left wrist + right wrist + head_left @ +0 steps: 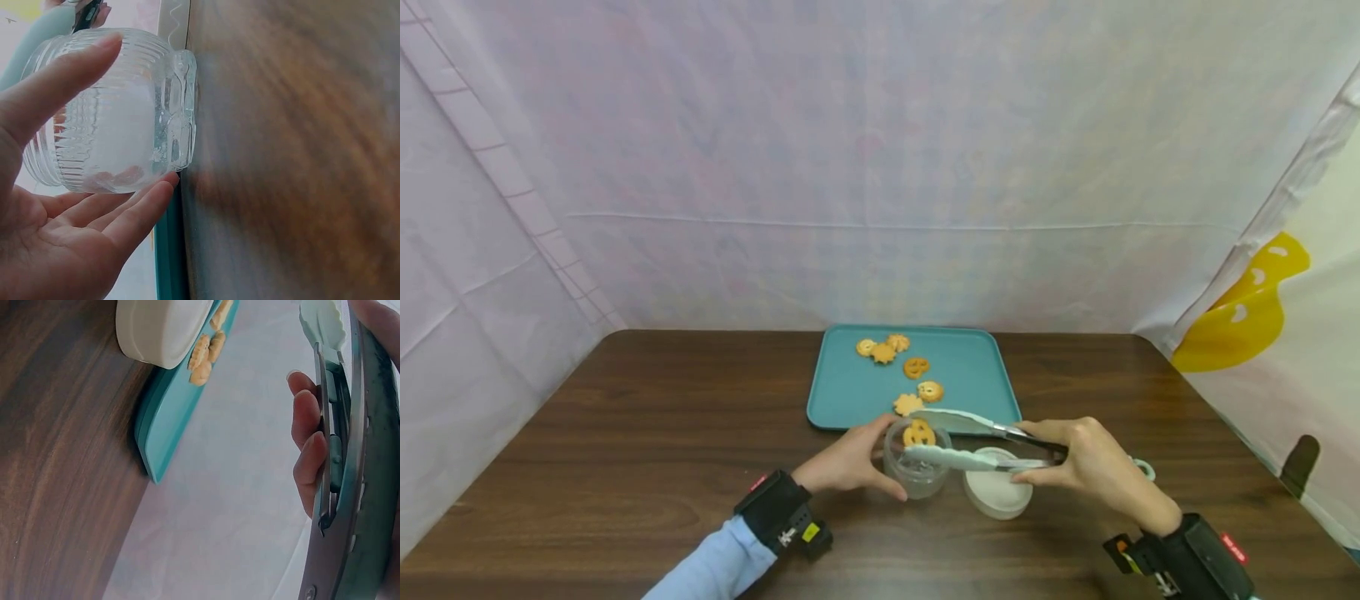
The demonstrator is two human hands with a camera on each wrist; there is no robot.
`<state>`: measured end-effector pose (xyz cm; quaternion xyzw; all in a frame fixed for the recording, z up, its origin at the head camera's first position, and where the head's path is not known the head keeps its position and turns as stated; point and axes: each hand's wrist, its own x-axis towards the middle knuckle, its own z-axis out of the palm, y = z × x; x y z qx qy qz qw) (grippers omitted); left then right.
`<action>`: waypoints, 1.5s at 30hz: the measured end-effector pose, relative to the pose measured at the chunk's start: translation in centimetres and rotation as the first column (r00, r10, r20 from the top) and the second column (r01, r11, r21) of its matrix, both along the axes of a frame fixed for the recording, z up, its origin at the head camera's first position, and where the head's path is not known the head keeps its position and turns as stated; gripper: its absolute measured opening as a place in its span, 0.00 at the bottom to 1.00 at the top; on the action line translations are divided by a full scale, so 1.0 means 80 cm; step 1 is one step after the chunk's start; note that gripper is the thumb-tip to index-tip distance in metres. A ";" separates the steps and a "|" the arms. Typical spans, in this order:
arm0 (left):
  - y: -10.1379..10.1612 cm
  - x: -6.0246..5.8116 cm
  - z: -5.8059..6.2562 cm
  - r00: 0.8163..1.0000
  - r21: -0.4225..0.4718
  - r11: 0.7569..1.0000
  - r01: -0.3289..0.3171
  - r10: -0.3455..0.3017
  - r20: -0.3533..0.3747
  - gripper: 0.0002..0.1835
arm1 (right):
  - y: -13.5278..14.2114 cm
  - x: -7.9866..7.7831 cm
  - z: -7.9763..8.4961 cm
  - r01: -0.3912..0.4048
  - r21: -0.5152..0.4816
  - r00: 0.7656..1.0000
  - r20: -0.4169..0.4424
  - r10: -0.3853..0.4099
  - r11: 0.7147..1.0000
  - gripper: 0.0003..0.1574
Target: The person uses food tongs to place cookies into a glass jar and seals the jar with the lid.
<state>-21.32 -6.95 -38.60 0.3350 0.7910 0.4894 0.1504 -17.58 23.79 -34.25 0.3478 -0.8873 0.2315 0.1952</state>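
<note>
in the head view, the left hand (853,462) has its thumb on one side and its fingers on the other side of a clear glass jar (919,485), which stands upright on the brown table (662,425) just in front of a teal tray (835,396). the right hand (1078,462) is clamped on a pair of tongs (958,458), whose two pale green ends are parted and reach out to the jar's mouth. a pretzel cookie (918,432) shows between those ends, at the jar's mouth; whether the tongs touch it, i cannot tell. a white tub (1000,498) sits on the table just to the right of the jar, partly under the tongs. six more cookies (930,392) lie on the tray, three of them bunched near its far edge. a light blue sleeve (715,558) covers the left arm, and a pale cloth (865,167) hangs behind the table. in the left wrist view, the thumb lies along one side of the ribbed jar and the fingers spread under the other, so the hand is closed around it; something brown shows blurrily through the glass near the mouth. in the right wrist view, fingers wrap the tongs' metal arms, one scalloped end showing at the top, while the tub, the tray's corner and some cookies appear beyond.
</note>
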 end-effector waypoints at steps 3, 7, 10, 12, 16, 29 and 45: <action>0.000 0.001 0.000 1.000 0.005 1.000 0.011 -0.011 0.002 0.41 | 0.000 0.001 -0.001 -0.014 -0.004 1.000 0.017 0.015 1.000 0.34; -0.001 0.002 0.001 1.000 0.000 1.000 0.022 -0.022 0.002 0.39 | -0.001 0.001 -0.001 -0.028 -0.015 0.999 0.033 0.028 1.000 0.35; -0.001 0.002 0.001 1.000 -0.006 1.000 0.020 -0.020 -0.002 0.39 | -0.001 0.001 0.000 -0.029 -0.023 0.999 0.042 0.030 0.999 0.35; 0.000 0.002 0.001 1.000 -0.005 1.000 0.019 -0.019 -0.002 0.40 | -0.001 0.001 0.000 -0.025 -0.027 0.998 0.049 0.026 0.999 0.35; 0.000 0.001 0.001 1.000 -0.004 1.000 0.019 -0.019 -0.002 0.40 | 0.000 0.001 0.000 -0.006 -0.032 0.998 0.059 0.008 0.999 0.35; 0.000 -0.001 0.002 1.000 -0.009 1.000 0.020 -0.020 0.004 0.41 | 0.007 -0.024 -0.002 0.206 -0.024 0.977 -0.042 -0.207 0.978 0.39; 0.000 -0.002 0.000 1.000 -0.013 1.000 0.013 -0.013 0.007 0.40 | 0.014 -0.067 -0.027 0.336 0.097 0.941 0.017 -0.339 0.937 0.47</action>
